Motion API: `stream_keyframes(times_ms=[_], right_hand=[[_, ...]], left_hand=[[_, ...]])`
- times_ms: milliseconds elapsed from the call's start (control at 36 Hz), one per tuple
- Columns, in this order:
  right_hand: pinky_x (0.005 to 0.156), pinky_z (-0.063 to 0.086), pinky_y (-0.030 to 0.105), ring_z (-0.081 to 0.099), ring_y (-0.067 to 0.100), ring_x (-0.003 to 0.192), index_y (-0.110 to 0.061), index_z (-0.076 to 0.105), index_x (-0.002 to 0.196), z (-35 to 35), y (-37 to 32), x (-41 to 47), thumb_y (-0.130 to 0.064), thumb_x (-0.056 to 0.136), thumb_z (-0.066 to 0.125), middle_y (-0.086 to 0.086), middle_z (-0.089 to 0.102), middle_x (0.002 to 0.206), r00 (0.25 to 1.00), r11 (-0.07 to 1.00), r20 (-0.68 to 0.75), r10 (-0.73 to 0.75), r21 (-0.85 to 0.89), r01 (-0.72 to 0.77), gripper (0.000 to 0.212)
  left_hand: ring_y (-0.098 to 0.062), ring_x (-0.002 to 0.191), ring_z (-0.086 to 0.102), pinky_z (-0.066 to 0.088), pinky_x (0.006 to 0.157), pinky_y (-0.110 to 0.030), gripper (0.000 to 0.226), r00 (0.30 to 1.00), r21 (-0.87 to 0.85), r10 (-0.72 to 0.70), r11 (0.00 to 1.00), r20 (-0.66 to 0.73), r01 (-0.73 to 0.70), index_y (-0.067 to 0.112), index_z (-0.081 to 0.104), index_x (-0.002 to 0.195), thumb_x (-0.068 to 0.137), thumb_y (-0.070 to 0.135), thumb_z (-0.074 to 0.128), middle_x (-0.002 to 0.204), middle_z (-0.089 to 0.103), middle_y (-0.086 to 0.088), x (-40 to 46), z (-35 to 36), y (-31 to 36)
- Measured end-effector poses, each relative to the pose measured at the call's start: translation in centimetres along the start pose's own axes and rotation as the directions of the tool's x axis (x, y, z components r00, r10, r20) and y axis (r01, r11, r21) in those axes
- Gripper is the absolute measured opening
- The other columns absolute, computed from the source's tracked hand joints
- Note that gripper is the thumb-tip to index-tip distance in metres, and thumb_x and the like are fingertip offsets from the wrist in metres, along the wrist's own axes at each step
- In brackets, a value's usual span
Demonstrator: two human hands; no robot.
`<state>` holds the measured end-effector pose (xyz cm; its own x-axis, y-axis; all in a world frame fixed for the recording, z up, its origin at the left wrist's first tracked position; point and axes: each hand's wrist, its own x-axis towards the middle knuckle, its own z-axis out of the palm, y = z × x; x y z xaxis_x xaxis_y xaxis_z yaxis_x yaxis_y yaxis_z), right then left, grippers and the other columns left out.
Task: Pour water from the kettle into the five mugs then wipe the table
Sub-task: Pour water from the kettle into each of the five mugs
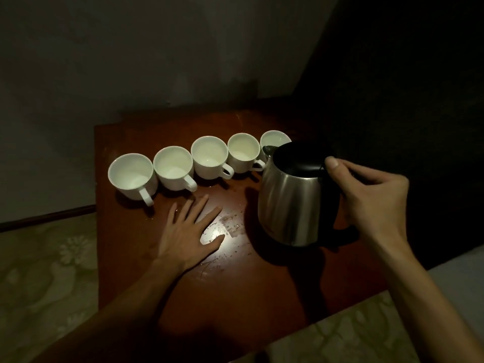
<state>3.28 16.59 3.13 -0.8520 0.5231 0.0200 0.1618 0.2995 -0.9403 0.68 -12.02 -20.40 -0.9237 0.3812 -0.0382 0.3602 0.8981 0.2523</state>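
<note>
Several white mugs stand in a row across the brown wooden table (262, 289), from the leftmost mug (132, 176) to the rightmost mug (276, 140). A steel kettle (290, 197) with a black lid is held just above the table, its spout next to the rightmost mug. My right hand (372, 197) grips the kettle's black handle, thumb on top. My left hand (187, 231) lies flat on the table in front of the mugs, fingers spread. Water drops and a small puddle (230, 226) glisten between my left hand and the kettle.
The table stands against a dim wall in a dark room. A patterned floor (47, 271) shows to the left and at the lower right. The table's left edge runs close to the leftmost mug.
</note>
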Motion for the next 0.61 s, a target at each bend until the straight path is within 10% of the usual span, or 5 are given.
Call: stream_keyframes(times_ms=[611], right_hand=[[0.090,0.064,0.028,0.078,0.002,0.096,-0.017,0.083,0.124,3.1,1.7,1.3,-0.053,0.087,0.085,-0.008,0.081,0.105,0.998,0.987,-0.006,0.068,-0.144,-0.068,0.052]], left_hand=[[-0.023,0.158,0.012,0.004,0.126,-0.054,0.070,1.000,-0.001,-0.024,1.000,-0.011,0.024,0.054,0.017,0.158,0.093,0.080,0.029,0.172,0.012,0.008,0.1,0.2,0.0]])
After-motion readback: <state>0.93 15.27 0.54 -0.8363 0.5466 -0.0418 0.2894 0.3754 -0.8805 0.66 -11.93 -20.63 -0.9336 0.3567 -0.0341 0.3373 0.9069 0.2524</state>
